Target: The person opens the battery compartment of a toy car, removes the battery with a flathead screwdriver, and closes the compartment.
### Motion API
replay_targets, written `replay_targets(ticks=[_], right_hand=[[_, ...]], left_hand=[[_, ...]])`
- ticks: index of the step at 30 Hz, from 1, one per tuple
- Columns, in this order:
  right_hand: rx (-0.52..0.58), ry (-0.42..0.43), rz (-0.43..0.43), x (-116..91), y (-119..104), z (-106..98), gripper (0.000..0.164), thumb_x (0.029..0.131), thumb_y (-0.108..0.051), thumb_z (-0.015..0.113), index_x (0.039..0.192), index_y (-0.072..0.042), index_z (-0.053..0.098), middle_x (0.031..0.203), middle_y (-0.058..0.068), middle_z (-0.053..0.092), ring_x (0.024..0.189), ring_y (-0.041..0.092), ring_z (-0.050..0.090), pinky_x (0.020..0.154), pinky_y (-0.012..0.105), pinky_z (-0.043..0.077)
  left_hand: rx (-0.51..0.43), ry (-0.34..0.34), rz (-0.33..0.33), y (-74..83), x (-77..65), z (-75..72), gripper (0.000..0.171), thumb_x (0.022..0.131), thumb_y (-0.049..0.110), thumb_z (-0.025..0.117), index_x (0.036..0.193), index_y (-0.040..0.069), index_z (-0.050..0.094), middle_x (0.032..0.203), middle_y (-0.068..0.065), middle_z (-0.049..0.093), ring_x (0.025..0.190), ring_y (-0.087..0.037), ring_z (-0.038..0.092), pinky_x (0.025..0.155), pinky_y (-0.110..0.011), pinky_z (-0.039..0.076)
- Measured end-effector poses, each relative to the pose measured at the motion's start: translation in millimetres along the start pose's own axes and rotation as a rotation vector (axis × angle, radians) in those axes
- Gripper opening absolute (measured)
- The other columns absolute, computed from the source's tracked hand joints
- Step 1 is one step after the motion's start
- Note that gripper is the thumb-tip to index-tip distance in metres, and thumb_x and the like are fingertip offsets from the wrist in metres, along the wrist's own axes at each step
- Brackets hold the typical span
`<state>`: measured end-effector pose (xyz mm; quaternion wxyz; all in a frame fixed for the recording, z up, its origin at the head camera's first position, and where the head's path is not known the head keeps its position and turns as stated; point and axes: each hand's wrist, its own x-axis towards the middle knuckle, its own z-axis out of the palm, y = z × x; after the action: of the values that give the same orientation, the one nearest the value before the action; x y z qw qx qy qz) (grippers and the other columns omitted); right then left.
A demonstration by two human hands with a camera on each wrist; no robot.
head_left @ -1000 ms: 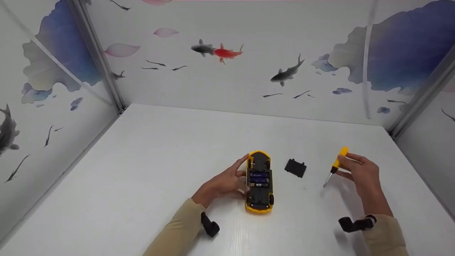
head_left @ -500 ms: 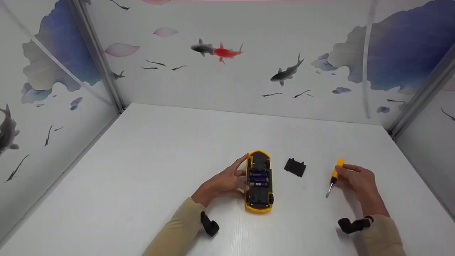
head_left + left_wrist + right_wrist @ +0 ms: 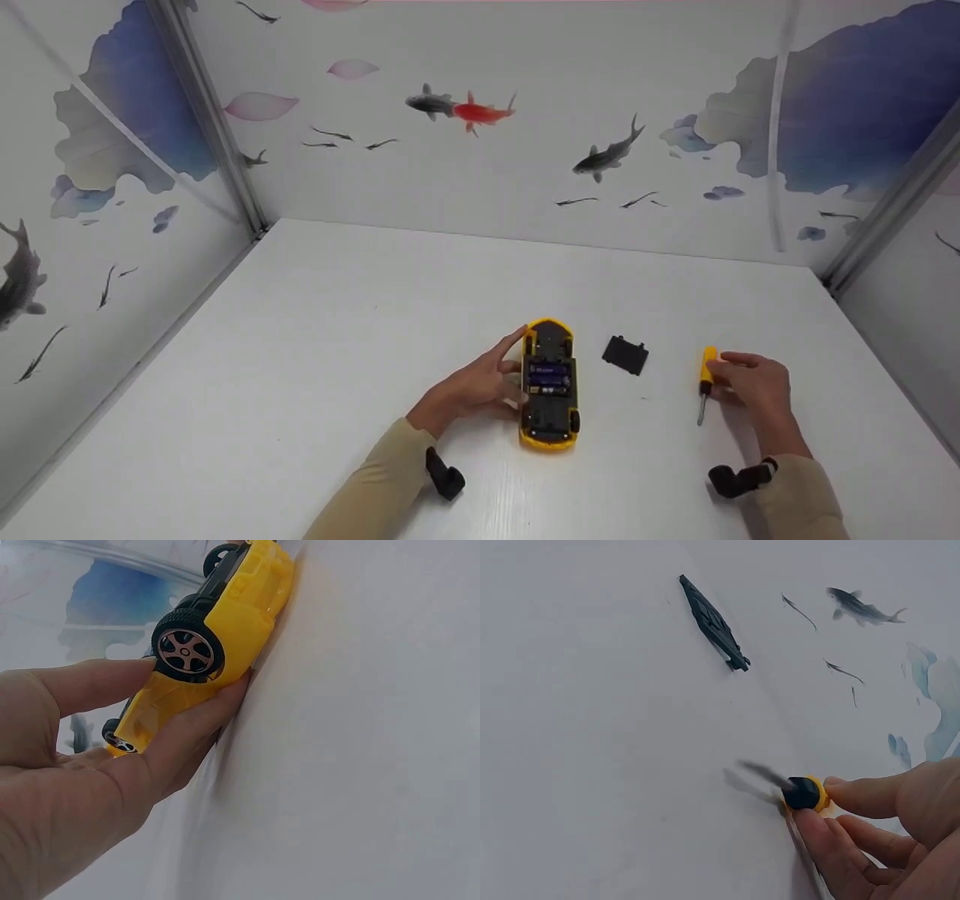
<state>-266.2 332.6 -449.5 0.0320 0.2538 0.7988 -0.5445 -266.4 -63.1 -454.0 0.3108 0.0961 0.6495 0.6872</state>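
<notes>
A yellow toy car (image 3: 550, 420) lies upside down on the white table, its black underside up and its battery compartment (image 3: 549, 379) uncovered, with blue batteries inside. My left hand (image 3: 476, 386) grips it from the left side; in the left wrist view the thumb lies by a wheel (image 3: 186, 652) and the fingers run under the yellow body. Farther right, my right hand (image 3: 757, 382) pinches a screwdriver (image 3: 707, 371) by its yellow handle, low over the table with the metal tip pointing toward me. Between car and screwdriver lies a black battery cover (image 3: 625, 355).
The white table (image 3: 360, 337) is walled at the back and both sides by white panels (image 3: 480, 180) printed with fish and blue shapes. Black camera mounts (image 3: 739, 480) sit on both wrists. A tiny dark speck lies on the table below the battery cover.
My right hand has come down toward the table with the screwdriver, which has swung from slanted to nearly in line with the car. The left hand, car and battery cover have stayed put.
</notes>
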Motion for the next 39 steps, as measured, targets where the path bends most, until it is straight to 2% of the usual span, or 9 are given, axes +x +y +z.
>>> replay_targets(ticks=[7,12,15,18,24,27,32,36,39], right_hand=[[-0.004,-0.005,-0.021,-1.5,1.6,-1.1,0.061,0.096,-0.024,0.066,0.146,0.003,0.045,0.106,0.005,0.067,0.073,0.001,0.064,0.071,0.020,0.060],[-0.022,0.020,-0.028,-2.8,-1.8,-0.9,0.059,0.097,-0.027,0.064,0.146,0.001,0.046,0.139,0.019,0.055,0.085,0.004,0.062,0.074,0.017,0.058],[-0.014,0.044,-0.035,-4.7,-5.5,-0.8,0.059,0.098,-0.029,0.062,0.147,0.000,0.045,0.150,0.020,0.046,0.090,0.006,0.061,0.074,0.016,0.058],[-0.004,0.056,-0.052,-7.8,-9.8,1.2,0.058,0.099,-0.029,0.061,0.148,-0.001,0.045,0.148,0.019,0.048,0.095,0.010,0.062,0.074,0.017,0.058],[0.000,0.043,-0.116,-17.3,-20.5,6.0,0.058,0.100,-0.031,0.058,0.148,-0.001,0.044,0.147,0.019,0.048,0.118,0.024,0.057,0.076,0.017,0.058],[-0.015,0.020,-0.140,-21.8,-27.4,8.0,0.058,0.101,-0.032,0.058,0.149,-0.002,0.044,0.147,0.019,0.048,0.120,0.025,0.057,0.077,0.016,0.058],[-0.056,-0.013,-0.184,-32.4,-40.8,14.6,0.058,0.100,-0.035,0.059,0.148,-0.006,0.046,0.139,0.014,0.057,0.106,0.011,0.063,0.078,0.015,0.057],[-0.077,-0.058,-0.272,-44.1,-49.1,20.3,0.059,0.099,-0.038,0.062,0.146,-0.005,0.048,0.124,0.004,0.066,0.091,-0.002,0.064,0.080,0.017,0.058],[-0.081,-0.115,-0.341,-53.6,-54.7,25.3,0.062,0.097,-0.041,0.063,0.145,-0.005,0.048,0.115,-0.004,0.067,0.089,-0.005,0.065,0.081,0.020,0.059]], left_hand=[[-0.005,0.006,-0.003,-1.7,1.5,1.1,0.112,0.078,-0.022,0.057,0.159,0.043,0.017,0.154,-0.019,0.044,0.129,-0.037,0.056,0.096,-0.057,0.054],[-0.008,0.055,-0.011,0.2,2.4,3.8,0.111,0.077,-0.024,0.057,0.159,0.041,0.021,0.151,-0.022,0.046,0.125,-0.039,0.059,0.090,-0.057,0.057],[-0.018,0.080,-0.013,1.8,2.9,6.1,0.110,0.076,-0.025,0.057,0.158,0.039,0.023,0.150,-0.023,0.046,0.123,-0.040,0.060,0.088,-0.057,0.058],[-0.027,0.099,-0.019,3.1,2.3,6.0,0.108,0.076,-0.025,0.056,0.158,0.038,0.025,0.150,-0.024,0.046,0.122,-0.041,0.061,0.087,-0.057,0.058],[-0.041,0.114,-0.022,10.7,-2.6,2.7,0.104,0.077,-0.019,0.060,0.158,0.038,0.026,0.150,-0.022,0.047,0.116,-0.036,0.065,0.087,-0.053,0.059],[-0.029,0.110,-0.008,15.6,-5.2,1.6,0.100,0.078,-0.015,0.061,0.157,0.038,0.029,0.149,-0.022,0.048,0.116,-0.035,0.065,0.088,-0.052,0.059],[-0.003,0.090,0.020,19.1,-7.2,0.7,0.093,0.080,-0.012,0.062,0.157,0.033,0.033,0.149,-0.022,0.049,0.119,-0.036,0.064,0.087,-0.052,0.060],[0.000,0.079,0.029,19.4,-7.5,1.7,0.090,0.080,-0.011,0.061,0.156,0.031,0.035,0.147,-0.023,0.051,0.119,-0.035,0.064,0.086,-0.052,0.060],[-0.001,0.072,0.040,19.6,-8.3,2.1,0.089,0.079,-0.010,0.061,0.156,0.029,0.037,0.144,-0.021,0.054,0.118,-0.034,0.064,0.086,-0.051,0.060]])
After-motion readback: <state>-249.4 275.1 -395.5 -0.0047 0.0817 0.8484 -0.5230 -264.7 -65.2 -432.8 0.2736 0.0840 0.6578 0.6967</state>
